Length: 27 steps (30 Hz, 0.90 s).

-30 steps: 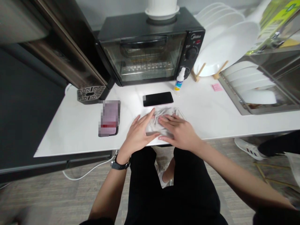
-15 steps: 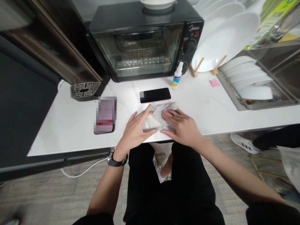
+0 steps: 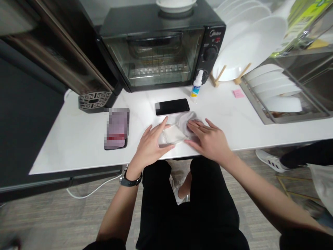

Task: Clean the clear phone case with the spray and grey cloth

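On the white counter before me lies a clear, pale flat piece (image 3: 174, 134), rectangular at its left end; it looks like a see-through phone case, but I cannot be sure. My left hand (image 3: 151, 141) braces its left end, thumb at the near edge and fingers at the far edge. A thin grey cloth (image 3: 185, 119) covers its right part. My right hand (image 3: 208, 139) presses that cloth down with fingers bunched together, hiding what is beneath. Just beyond, a black phone (image 3: 173, 107) lies flat. A small spray bottle (image 3: 196, 86) stands behind it.
A black toaster oven (image 3: 161, 55) sits at the back, beside a machine with a drip grate (image 3: 94, 100). A blurred purple-backed item (image 3: 116, 128) lies left. White plates (image 3: 249, 45), a pink note (image 3: 238, 93) and a sink basin rim (image 3: 262, 116) are right. Another person's shoe (image 3: 270, 160) shows below.
My right hand has slid to the right with the grey cloth, baring more of the pale flat piece. My left hand has stayed in place.
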### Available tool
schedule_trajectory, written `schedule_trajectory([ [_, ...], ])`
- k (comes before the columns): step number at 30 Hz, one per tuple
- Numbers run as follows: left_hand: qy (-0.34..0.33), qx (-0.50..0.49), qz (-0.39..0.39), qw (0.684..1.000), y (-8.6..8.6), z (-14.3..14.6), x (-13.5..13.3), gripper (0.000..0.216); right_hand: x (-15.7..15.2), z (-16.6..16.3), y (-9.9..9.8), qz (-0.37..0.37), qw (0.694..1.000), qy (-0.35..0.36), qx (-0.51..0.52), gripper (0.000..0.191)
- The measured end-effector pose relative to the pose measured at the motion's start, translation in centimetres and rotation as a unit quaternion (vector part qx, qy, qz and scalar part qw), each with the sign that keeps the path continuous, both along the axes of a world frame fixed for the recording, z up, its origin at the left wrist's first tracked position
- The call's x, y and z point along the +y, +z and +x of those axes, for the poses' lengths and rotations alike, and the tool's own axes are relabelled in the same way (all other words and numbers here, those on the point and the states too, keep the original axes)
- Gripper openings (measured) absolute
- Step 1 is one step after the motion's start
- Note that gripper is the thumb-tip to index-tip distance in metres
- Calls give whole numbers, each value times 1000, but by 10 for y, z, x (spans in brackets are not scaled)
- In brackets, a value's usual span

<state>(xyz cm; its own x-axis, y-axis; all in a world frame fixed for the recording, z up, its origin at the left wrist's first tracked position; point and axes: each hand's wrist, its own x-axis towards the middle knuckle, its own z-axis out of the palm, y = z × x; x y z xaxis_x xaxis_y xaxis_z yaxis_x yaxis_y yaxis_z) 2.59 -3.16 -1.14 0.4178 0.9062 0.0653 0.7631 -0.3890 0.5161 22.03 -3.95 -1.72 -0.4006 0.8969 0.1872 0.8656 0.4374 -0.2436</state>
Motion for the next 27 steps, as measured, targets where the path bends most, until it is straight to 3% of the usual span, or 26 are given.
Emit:
schedule_trajectory([
  [4, 0, 16, 4, 1000, 0, -1, -1, 74, -5, -39, 1, -7, 993, 112, 21, 58],
  [7, 0, 16, 14, 1000, 0, -2, -1, 75, -12, -39, 2, -30, 987, 156, 25, 52],
  [9, -3, 13, 16, 1000, -1, -2, -2, 75, -14, -21, 2, -47, 988, 146, 18, 43],
  [12, 2, 5, 12, 1000, 0, -1, -1, 75, -9, 8, 2, -35, 997, 72, 7, 37],
  [15, 4, 0, 6, 1000, 2, -1, -1, 75, -1, 8, 0, -5, 1000, 13, 4, 42],
  [18, 2, 5, 2, 1000, 3, -1, -1, 75, -2, -20, -1, 8, 999, 33, 10, 52],
  [21, 1, 17, 7, 1000, 3, -2, -2, 77, -11, -41, 3, -1, 993, 115, 22, 55],
  [24, -4, 23, 9, 1000, 3, -2, -2, 76, -17, -29, 7, -25, 990, 135, 26, 48],
  [27, -2, 15, 10, 1000, 3, -1, -2, 74, -13, 0, 7, -35, 997, 68, 8, 39],
])
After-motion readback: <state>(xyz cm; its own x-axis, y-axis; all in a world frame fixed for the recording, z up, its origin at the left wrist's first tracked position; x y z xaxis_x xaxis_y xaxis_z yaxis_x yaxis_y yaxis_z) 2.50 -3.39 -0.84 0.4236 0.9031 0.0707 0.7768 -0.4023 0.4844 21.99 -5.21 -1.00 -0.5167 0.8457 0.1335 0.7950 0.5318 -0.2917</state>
